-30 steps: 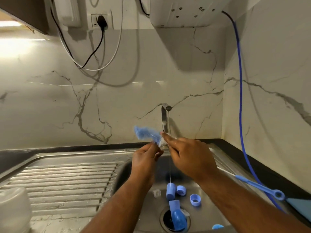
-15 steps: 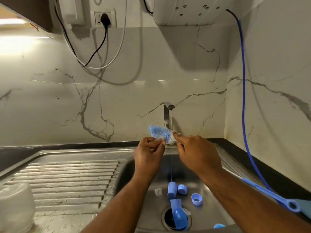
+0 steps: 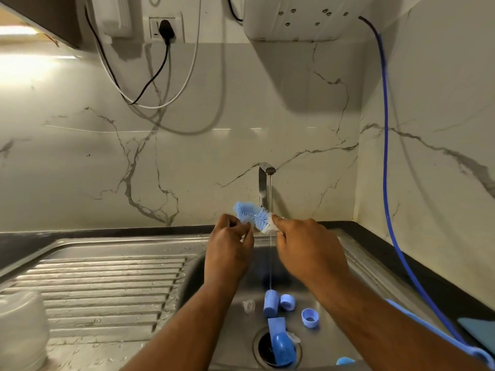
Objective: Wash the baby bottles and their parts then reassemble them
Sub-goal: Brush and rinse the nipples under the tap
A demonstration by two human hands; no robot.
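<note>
I see the brush (image 3: 251, 213) held up over the sink (image 3: 235, 341), spanning the two grips and slanting up to the left. My right grip (image 3: 308, 250) is clenched on its white end, with the fingertips around the stem. My left grip (image 3: 227, 250) is curled, pinching the lower edge of the bristles near their middle. I cannot tell whether anything small sits between those fingers. The far tip of the brush sticks out past the left grip, just beside the tap (image 3: 263, 183).

The brush has pale blue bristles and is narrow and fuzzy, whitening toward the right grip. A thin stream falls from the tap, passes close by the white end and drops between the grips.

In the sink lie a blue tube (image 3: 270, 303), where the stream lands, a blue ring (image 3: 288, 302) touching it, a blue cap (image 3: 310, 318) near them and a clear teat (image 3: 248, 306) just left of the tube. A blue scoop-like piece (image 3: 280, 341) rests over the drain.
</note>
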